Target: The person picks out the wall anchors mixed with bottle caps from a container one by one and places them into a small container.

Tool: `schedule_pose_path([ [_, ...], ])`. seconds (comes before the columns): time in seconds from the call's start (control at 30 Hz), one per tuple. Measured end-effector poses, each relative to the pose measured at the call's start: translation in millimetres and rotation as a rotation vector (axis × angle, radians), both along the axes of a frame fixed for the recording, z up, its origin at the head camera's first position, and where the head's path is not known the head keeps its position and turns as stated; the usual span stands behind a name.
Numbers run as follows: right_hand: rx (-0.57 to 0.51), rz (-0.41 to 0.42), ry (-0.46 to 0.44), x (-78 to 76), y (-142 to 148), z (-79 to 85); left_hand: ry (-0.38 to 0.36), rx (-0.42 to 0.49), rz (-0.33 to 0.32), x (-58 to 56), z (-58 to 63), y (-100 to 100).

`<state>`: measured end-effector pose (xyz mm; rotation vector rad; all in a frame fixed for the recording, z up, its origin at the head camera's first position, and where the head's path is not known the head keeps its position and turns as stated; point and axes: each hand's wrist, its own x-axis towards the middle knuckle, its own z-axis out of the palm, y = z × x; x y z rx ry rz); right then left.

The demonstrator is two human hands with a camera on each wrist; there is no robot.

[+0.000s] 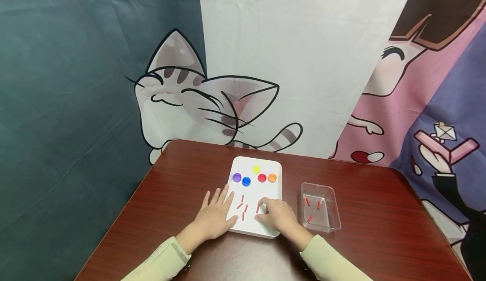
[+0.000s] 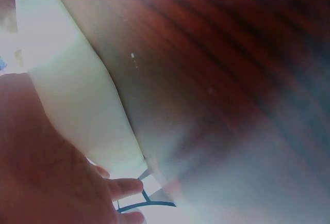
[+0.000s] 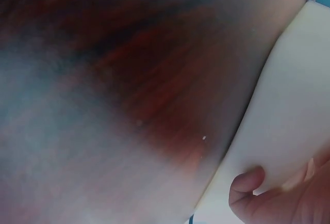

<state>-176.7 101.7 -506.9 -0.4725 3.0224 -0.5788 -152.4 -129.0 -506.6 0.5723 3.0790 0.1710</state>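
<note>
On the tray point(image 1: 262, 191), a red stick point(image 1: 257, 209) is seemingly pinched by the right hand point(image 1: 279, 214), and the tray's edge is touched by the spread left hand point(image 1: 213, 218); its placing seems in hand, a gentle release being called for next

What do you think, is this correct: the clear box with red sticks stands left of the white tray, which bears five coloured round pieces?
The side is wrong: the head view shows the clear box with red sticks standing right of the white tray, which bears five coloured round pieces.
</note>
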Motion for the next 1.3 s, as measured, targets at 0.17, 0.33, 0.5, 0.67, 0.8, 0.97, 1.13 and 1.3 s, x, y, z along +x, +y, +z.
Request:
schedule_pose_path([
  [0.17, 0.006, -0.014, 0.019, 0.0, -0.9, -1.2, -0.014, -0.001, 0.001, 0.4, 0.7, 0.2],
  [0.33, -0.004, -0.013, 0.040, -0.5, -1.2, -2.3, -0.013, -0.002, 0.000, 0.3, 1.5, 0.5],
  [0.5, -0.009, -0.009, 0.048, -1.2, -1.6, -2.0, -0.011, 0.008, -0.001, 0.6, 2.4, 0.8],
  [0.67, -0.002, -0.012, 0.054, -1.2, -2.0, -1.6, -0.011, 0.004, 0.002, 0.3, 1.6, 0.9],
  [0.8, 0.005, -0.006, 0.056, -0.9, -2.2, -1.2, -0.013, 0.004, 0.005, 0.5, 0.6, 0.7],
  [0.97, 0.008, 0.005, 0.047, -1.1, -0.9, 1.7, -0.011, 0.004, 0.011, 0.4, 1.0, 1.6],
  [1.13, -0.010, 0.021, 0.029, -1.9, 1.2, 4.7, -0.005, 0.007, 0.019, -0.4, 1.1, 1.8],
  [1.3, -0.035, 0.038, -0.015, -0.1, 3.9, 7.1, -0.012, 0.016, 0.016, 1.2, 0.8, 1.9],
])
